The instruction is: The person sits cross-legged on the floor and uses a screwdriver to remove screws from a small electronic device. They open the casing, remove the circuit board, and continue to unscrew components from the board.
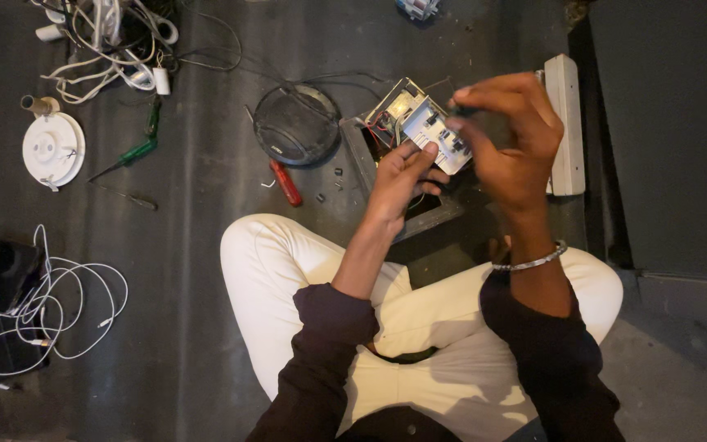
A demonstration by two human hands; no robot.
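Seated cross-legged on the dark floor (190, 327), the person holds a white plastic switch plate with red wires behind (429, 131) above a grey metal box (363, 155), left hand (398, 176) gripping its lower edge, right hand (509, 135) fingers (461, 124) pinching its top; light, rigid, probably best held by edges.

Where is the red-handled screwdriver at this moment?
In the head view, the red-handled screwdriver lies on the dark floor, just below the round black disc and left of the left hand.
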